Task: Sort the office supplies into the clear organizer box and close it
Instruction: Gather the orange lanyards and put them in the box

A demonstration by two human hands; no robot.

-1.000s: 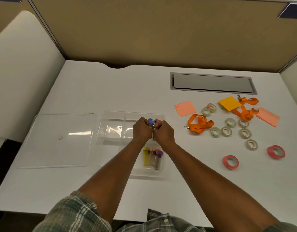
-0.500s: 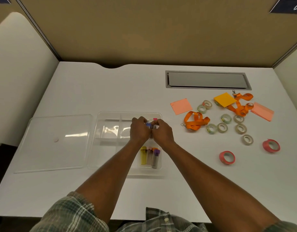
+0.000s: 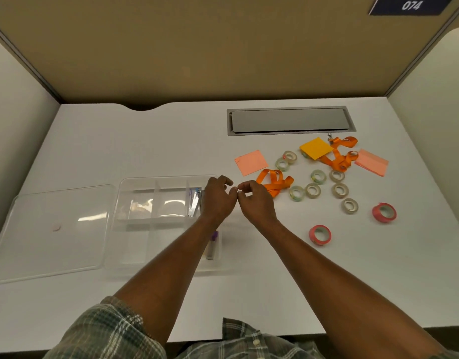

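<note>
The clear organizer box lies open on the white desk, its lid flat to its left. Small metal clips lie in its back right compartment, and capped tubes show in the front right one beside my left forearm. My left hand hovers over the box's right edge, fingers loosely curled, holding nothing. My right hand is just right of the box, thumb and forefinger near each other, nothing visible between them. An orange lanyard lies just beyond my right hand.
Right of the box lie several small clear tape rolls, two red tape rolls, pink sticky notes, a yellow pad and a second orange lanyard. A grey cable hatch is set into the desk's back.
Both hands held the clips together over the back right compartment; now the clips lie in it and both hands have let go and shifted right. The camera view has also shifted.
</note>
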